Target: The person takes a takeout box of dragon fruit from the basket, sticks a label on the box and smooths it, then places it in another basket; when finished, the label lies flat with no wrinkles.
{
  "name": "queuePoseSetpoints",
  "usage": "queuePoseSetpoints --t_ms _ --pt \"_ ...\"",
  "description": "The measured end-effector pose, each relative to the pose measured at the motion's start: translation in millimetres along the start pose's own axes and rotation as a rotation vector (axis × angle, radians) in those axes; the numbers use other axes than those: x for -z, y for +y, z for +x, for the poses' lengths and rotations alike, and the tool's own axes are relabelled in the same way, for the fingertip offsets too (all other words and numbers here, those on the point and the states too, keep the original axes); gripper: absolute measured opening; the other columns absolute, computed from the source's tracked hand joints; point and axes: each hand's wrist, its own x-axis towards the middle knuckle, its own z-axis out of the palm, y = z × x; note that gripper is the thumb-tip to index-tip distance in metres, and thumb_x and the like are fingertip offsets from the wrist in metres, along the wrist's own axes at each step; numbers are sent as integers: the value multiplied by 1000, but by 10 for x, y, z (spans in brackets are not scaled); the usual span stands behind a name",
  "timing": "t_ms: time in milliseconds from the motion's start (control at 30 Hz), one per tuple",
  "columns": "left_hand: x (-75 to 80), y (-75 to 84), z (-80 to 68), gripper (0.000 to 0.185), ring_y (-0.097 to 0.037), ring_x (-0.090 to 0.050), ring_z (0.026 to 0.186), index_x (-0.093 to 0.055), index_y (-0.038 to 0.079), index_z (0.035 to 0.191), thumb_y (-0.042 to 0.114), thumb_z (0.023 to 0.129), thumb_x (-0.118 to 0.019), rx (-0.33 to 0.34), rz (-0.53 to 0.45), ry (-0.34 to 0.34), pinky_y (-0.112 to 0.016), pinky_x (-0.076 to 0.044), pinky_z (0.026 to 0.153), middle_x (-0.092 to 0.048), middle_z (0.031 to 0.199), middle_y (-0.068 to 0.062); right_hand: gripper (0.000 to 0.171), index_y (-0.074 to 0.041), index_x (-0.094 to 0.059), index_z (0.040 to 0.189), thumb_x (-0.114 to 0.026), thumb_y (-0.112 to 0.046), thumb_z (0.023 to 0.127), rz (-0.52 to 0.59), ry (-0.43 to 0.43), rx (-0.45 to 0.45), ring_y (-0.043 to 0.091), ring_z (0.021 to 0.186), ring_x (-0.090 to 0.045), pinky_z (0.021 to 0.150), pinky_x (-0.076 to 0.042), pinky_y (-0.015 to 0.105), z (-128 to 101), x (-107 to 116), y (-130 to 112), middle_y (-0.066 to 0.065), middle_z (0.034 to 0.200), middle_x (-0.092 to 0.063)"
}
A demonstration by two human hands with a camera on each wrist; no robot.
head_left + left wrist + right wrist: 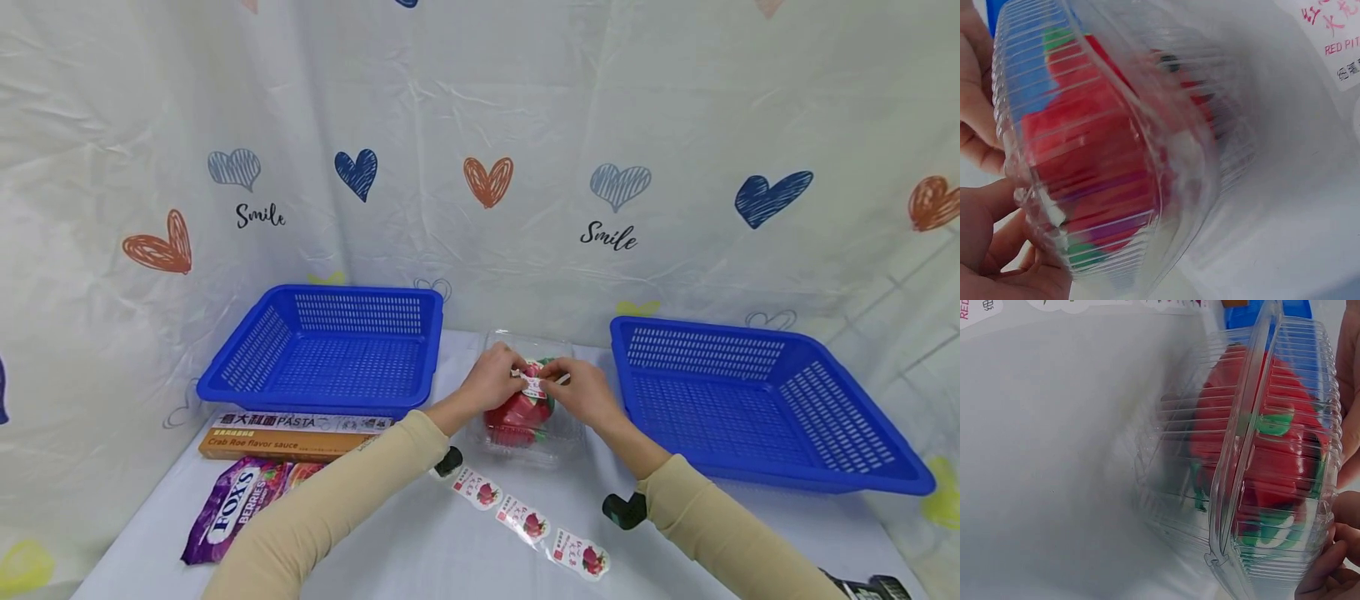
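Observation:
A clear plastic clamshell box [564,427] with red dragon fruit [517,412] and some green inside stands between the baskets, its lid closed. On top of the lid lies a white dragon fruit sticker [534,387]. My left hand [491,381] pinches the sticker's left side, and my right hand [582,388] pinches its right side. Fingers of both hands meet the lid in the left wrist view, where the ribbed box [1104,156] fills the middle. From the right wrist, the same box [1254,437] shows its rim seam; the sticker is hidden there.
A strip of similar stickers [525,522] lies in front of the box. Blue baskets stand at left [337,400] and right [750,467]. A pasta box [292,446] and a purple Fox's candy bag [236,512] lie at left, partly behind the left sleeve.

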Motion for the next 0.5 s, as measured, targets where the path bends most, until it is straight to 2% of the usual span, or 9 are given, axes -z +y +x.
queuePoseSetpoints --t_ms 233,367,500 --pt "14 -35 52 19 -21 -54 93 -76 3 104 11 87 -74 -22 29 -51 -28 -46 77 -61 97 -11 17 -3 -72 103 -69 -14 91 -7 -45 -40 24 83 -66 66 -54 34 13 5 -11 9 96 -69" --pt "57 -39 88 21 -21 -55 98 -75 3 107 11 87 -73 -23 29 -104 -28 -47 81 -67 102 -10 23 -3 -70 112 -66 -15 93 -23 -105 -61 25 86 -65 67 -54 35 38 34 -26 12 103 -68" --pt "103 -30 120 24 -21 -60 101 -74 4 111 10 87 -72 -37 14 -147 -28 -48 84 -71 107 -9 30 -1 -67 121 -64 -13 94 -47 -155 -38 25 86 -64 66 -53 34 66 58 -40 15 109 -67"
